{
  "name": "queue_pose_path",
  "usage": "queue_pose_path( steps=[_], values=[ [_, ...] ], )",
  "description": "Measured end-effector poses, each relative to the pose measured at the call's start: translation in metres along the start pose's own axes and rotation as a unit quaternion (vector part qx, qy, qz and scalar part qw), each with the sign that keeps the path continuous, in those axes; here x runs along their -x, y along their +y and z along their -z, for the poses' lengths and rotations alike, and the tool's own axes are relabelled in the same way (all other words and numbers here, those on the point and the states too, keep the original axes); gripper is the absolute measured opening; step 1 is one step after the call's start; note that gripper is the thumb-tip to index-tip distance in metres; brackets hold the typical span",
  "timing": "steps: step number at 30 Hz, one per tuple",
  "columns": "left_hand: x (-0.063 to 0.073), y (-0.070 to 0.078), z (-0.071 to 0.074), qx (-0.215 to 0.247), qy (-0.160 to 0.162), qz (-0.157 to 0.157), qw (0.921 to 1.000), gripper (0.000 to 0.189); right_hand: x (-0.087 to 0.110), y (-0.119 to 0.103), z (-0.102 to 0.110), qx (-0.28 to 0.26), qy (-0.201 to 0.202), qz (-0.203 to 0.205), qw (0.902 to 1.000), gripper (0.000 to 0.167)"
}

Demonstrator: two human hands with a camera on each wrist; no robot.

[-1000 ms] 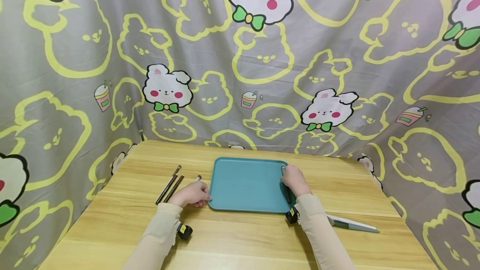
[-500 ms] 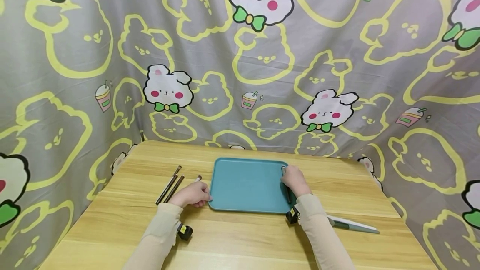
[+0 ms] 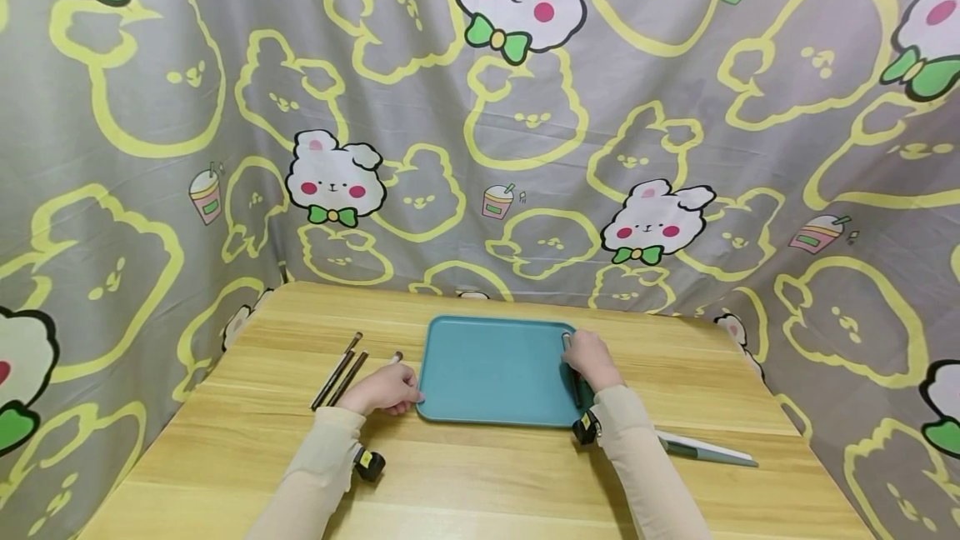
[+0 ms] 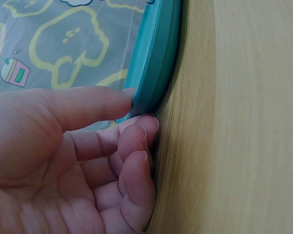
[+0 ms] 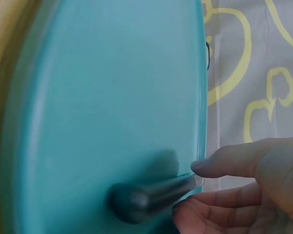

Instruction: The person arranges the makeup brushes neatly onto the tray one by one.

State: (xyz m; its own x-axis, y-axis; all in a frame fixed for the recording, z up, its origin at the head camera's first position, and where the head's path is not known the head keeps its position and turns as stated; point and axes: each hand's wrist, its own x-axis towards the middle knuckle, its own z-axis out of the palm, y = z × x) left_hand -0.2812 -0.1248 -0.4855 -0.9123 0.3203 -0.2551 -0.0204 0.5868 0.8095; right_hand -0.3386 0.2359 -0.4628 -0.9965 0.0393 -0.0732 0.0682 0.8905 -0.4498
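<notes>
A teal rectangular tray [image 3: 487, 369] lies on the wooden table. My left hand [image 3: 386, 390] pinches its near left corner; in the left wrist view the thumb [image 4: 107, 102] is on the rim and the other fingers curl low against the tabletop. At the tray's right side, my right hand [image 3: 592, 359] holds a dark makeup brush [image 3: 576, 386] between thumb and fingers. This brush [image 5: 151, 197] lies over the tray in the right wrist view, its thick black rounded end toward the camera and a pale, shiny part at the fingertips.
Left of the tray lie several slim brushes [image 3: 348, 377], and another brush's tip [image 3: 397, 356] shows behind my left hand. Beside my right forearm are tapered grey and white handles [image 3: 708, 450], partly hidden by the sleeve. A patterned curtain [image 3: 525, 215] surrounds the table.
</notes>
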Motion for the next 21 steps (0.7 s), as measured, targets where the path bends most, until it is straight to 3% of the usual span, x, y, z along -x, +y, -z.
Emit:
queue_pose_path(
  steps=[11,15,21],
  values=[
    [-0.001,-0.002,0.001,0.003,-0.003,-0.001,1.0,0.028,0.0,-0.003,0.012,-0.002,0.007,0.01,0.9999,0.026],
    [-0.001,-0.002,0.001,0.002,-0.004,0.0,1.0,0.027,0.003,-0.005,0.022,0.018,0.012,0.019,0.9996,0.034],
    [0.0,0.0,0.002,0.002,-0.009,-0.004,1.0,0.028,0.011,-0.004,0.042,0.022,0.018,0.034,0.999,0.035]
  ],
)
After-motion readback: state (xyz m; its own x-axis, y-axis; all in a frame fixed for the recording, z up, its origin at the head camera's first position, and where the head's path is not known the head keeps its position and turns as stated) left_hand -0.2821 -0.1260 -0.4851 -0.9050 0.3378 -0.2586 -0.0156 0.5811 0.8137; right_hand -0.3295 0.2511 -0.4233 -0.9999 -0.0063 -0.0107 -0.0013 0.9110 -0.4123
